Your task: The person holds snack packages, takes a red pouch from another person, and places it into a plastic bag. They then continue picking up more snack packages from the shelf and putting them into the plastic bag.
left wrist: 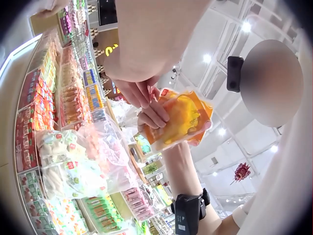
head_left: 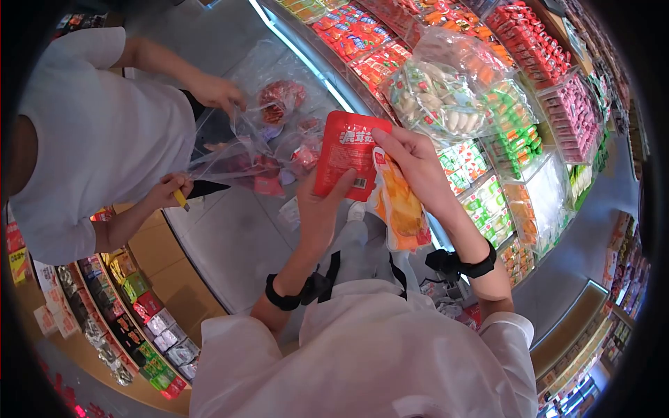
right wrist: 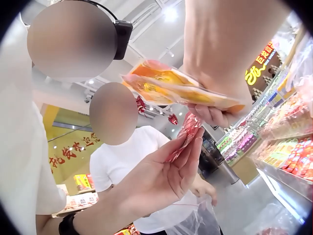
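Observation:
In the head view my left hand (head_left: 320,212) grips a flat red snack packet (head_left: 350,155) by its lower left part, thumb across the face printed with white lettering. My right hand (head_left: 419,167) pinches the packet's upper right corner. Tucked in the same right hand, hanging below it, are orange-and-yellow snack packets (head_left: 401,202). From the left wrist these orange packets (left wrist: 183,120) appear close up. The right wrist view shows the red packet (right wrist: 186,134) edge-on between the left thumb and fingers.
To the left, another person in a white shirt (head_left: 104,132) holds open a clear plastic bag (head_left: 240,150), a yellow-handled object (head_left: 182,199) in one hand. Bins of wrapped snacks (head_left: 516,136) slope along the right, with a filled clear bag (head_left: 439,97) lying on them. Shelves of packets (head_left: 150,313) stand at lower left.

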Motion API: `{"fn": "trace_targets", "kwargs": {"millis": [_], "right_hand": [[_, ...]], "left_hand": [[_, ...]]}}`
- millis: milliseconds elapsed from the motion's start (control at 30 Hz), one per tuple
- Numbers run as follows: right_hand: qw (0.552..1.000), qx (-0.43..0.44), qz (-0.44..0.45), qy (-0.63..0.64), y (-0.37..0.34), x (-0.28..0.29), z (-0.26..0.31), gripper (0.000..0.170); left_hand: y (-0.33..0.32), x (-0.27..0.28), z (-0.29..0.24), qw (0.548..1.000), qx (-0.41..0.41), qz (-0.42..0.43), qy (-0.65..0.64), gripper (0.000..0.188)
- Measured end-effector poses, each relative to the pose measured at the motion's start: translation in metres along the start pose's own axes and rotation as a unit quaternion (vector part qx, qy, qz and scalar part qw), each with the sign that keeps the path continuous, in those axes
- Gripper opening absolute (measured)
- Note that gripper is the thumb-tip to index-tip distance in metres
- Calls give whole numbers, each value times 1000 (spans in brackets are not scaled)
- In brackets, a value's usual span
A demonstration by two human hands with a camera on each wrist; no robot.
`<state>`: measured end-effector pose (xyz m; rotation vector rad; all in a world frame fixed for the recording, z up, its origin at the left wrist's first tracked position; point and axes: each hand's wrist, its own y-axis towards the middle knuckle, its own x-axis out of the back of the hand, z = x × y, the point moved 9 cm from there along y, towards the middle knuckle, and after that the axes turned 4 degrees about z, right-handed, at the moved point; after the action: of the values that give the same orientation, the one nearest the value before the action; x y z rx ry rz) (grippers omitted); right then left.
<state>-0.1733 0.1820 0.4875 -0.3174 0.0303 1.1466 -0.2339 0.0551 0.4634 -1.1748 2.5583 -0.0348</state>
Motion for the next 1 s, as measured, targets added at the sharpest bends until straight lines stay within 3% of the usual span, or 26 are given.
{"fn": "trace_targets", "kwargs": {"millis": [167, 267, 367, 500, 600, 733, 800, 1000], "right_hand": [[999, -45, -1, 8, 0, 7, -8, 32], [999, -35, 7, 32, -2, 4, -4, 31], [999, 1, -24, -21, -6, 13, -7, 31], [998, -58, -23, -29, -20, 22, -24, 31], [995, -79, -49, -37, -38, 39, -52, 32], [988, -115, -86, -58, -68, 67, -87, 32], [982, -142, -123, -21, -88, 84, -113, 32], [961, -203, -176, 65, -133, 97, -136, 29]], "left_hand": [[2, 0, 7, 998, 8, 25, 59, 21], [6, 6, 13, 999, 30, -4, 44, 21], [13, 14, 17, 999, 38, -25, 10, 22], [23, 18, 8, 999, 25, -5, -43, 21], [31, 33, -3, 1000, 9, -27, -13, 20], [53, 59, -9, 996, 2, -49, -75, 25], [60, 79, 1, 991, -9, -78, -106, 25], [79, 91, -3, 990, -52, -61, -118, 27]]}}
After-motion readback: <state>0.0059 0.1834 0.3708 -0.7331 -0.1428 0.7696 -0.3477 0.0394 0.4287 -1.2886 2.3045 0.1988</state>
